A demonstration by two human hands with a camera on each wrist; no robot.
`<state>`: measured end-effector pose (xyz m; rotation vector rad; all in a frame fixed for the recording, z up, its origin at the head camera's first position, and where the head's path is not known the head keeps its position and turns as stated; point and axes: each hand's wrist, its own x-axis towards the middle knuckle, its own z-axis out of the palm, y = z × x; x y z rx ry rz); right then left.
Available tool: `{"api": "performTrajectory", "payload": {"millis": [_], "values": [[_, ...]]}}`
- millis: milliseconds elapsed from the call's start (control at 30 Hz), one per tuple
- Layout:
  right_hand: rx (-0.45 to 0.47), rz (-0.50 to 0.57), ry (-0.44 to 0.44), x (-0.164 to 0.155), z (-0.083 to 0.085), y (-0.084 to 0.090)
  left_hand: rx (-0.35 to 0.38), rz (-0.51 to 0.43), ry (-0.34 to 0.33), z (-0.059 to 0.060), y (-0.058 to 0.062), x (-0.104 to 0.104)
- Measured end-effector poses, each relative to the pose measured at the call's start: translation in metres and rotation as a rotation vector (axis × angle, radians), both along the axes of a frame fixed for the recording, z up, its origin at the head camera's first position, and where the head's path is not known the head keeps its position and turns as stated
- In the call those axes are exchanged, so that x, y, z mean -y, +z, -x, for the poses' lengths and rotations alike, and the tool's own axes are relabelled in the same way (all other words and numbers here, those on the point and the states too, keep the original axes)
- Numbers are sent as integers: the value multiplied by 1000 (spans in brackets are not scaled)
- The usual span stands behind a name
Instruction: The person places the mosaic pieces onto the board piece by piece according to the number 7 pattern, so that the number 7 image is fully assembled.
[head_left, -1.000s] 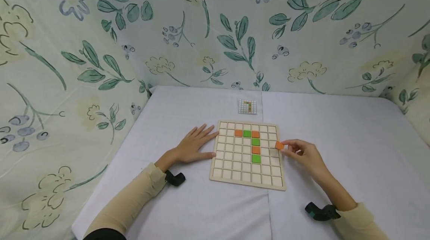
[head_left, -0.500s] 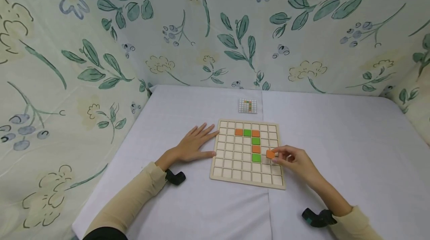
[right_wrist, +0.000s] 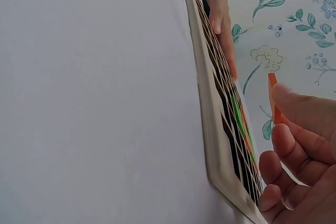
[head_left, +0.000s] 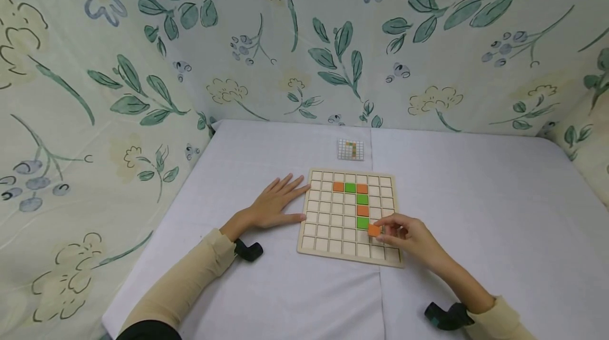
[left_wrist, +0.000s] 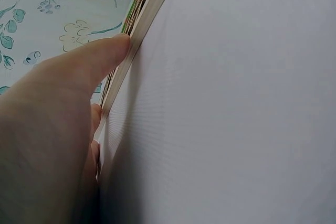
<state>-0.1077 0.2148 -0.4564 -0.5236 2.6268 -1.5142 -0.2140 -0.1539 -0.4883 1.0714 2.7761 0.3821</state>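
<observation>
My right hand [head_left: 409,235] pinches an orange tile [head_left: 374,230] at the fingertips, tile at 9 o'clock of the fingers [right_wrist: 294,145], over the board [head_left: 333,247] just below the lowest green tile [head_left: 363,222]. Left hand [head_left: 273,205] flat on the tabletop [head_left: 285,287], fingers straight, touching the board's 9 o'clock edge.

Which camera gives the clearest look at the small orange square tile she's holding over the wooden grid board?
The head view: the small orange square tile shows its flat face, pinched by the right hand above the wooden grid board. The right wrist view shows the tile only edge-on between fingertips. The left wrist view does not show it.
</observation>
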Motion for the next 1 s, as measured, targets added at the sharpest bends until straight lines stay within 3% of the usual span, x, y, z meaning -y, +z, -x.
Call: {"api": "performTrajectory", "payload": {"millis": [367,600,1000], "values": [[-1,-54,-3,10,-4,-5,-4,-1,0,1,-1,-1],[-60,-85,-9,17,-5,-5,-6,6,11,0,-1,-1],[-20,-140,-37,25,-5,-9,-1,1,13,0,-2,-1]]}}
